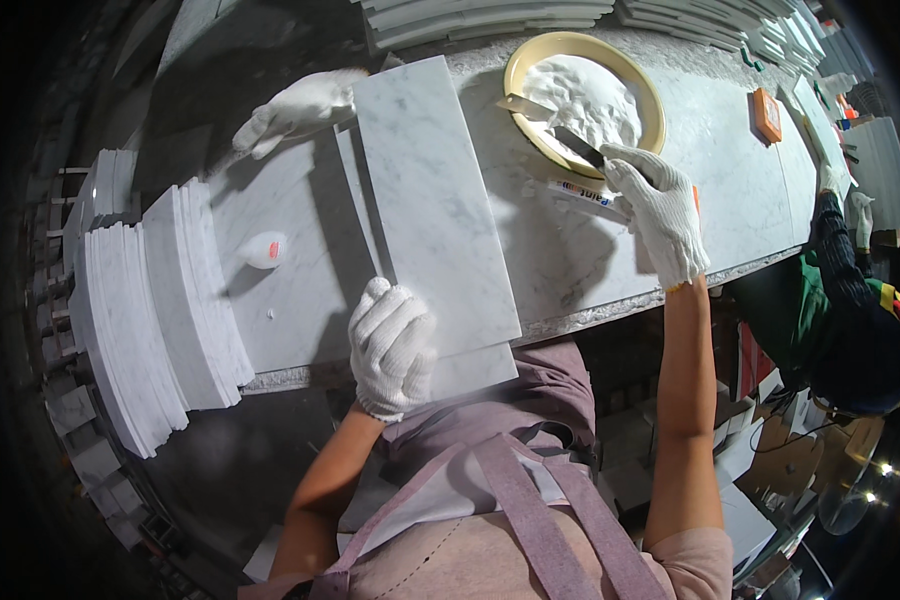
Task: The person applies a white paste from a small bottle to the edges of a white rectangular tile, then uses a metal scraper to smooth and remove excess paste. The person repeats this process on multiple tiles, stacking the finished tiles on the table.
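Note:
My left hand [393,350], in a white knit glove, is closed around the left edge of a grey-veined white marble tile [430,200]. A second tile [480,372] shows beneath it at the near end, and another narrow strip [362,195] along its left side. The tiles tilt above the table. My right hand [660,208], also gloved, grips the dark handle of a putty knife [576,145]. The knife's blade is over a yellow bowl [654,88] holding white powder or paste [600,100]. A white marker pen [582,193] lies below the bowl.
Tile stacks stand at left [160,300] and along the back [490,18]. A white glove [295,112] is beyond my tile; I cannot tell if a hand fills it. A small white bottle [262,250] and orange box [767,115] rest on the table [710,230]. Another person [855,320] works at right.

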Tool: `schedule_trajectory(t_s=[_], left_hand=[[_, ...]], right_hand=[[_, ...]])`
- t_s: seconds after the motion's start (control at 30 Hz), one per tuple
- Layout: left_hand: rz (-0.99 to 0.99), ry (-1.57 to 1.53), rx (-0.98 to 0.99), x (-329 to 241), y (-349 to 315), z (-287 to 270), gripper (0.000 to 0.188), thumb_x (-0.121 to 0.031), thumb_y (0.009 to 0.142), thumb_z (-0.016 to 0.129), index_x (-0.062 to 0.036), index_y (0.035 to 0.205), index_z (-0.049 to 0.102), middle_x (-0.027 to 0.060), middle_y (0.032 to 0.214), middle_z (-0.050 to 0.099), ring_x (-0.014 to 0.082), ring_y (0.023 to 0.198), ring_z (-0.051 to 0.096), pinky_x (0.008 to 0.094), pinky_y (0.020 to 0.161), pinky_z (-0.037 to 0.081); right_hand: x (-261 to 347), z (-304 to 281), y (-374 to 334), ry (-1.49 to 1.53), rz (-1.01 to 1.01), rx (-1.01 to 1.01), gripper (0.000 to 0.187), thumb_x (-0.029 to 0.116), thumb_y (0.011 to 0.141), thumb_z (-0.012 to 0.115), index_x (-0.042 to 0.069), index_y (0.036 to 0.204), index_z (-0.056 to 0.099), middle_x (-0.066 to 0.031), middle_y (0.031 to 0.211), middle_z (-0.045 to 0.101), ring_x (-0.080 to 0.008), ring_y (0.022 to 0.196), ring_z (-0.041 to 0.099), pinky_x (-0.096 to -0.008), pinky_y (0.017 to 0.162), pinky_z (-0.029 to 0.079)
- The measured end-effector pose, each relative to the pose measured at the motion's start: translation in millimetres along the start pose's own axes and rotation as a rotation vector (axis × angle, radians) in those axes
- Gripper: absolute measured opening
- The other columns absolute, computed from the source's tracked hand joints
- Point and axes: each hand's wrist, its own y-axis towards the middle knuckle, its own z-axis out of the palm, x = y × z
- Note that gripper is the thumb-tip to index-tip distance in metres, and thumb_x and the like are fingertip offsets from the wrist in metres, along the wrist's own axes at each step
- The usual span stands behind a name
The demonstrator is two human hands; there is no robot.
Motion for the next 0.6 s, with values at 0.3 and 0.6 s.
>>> schedule_trajectory(t_s=[0.3, 0.6], left_hand=[[-0.042, -0.027, 0.084, 8, -16, -6, 0.021, -0.018, 0.086, 0.063, -0.0001, 0.093, 0.071, 0.0164, 0.103, 0.068, 0.0383, 0.1, 0.067, 0.0548, 0.097, 0.051], [0.007, -0.009, -0.061, 7, -25, -4, 0.021, -0.018, 0.091, 0.062, -0.0001, 0.099, 0.07, 0.0179, 0.103, 0.068, 0.0397, 0.096, 0.067, 0.0546, 0.091, 0.054]], right_hand=[[0, 12, -86, 0.133, 0.077, 0.114, 0.032, 0.02, 0.103, 0.07, 0.002, 0.129, 0.073, 0.0026, 0.088, 0.067, -0.0013, 0.059, 0.051, -0.0169, 0.048, 0.036], [-28, 54, -140, -0.039, -0.018, 0.236, 0.03, 0.011, 0.099, 0.073, -0.001, 0.127, 0.074, -0.0036, 0.102, 0.076, -0.004, 0.068, 0.063, -0.0207, 0.061, 0.051]])
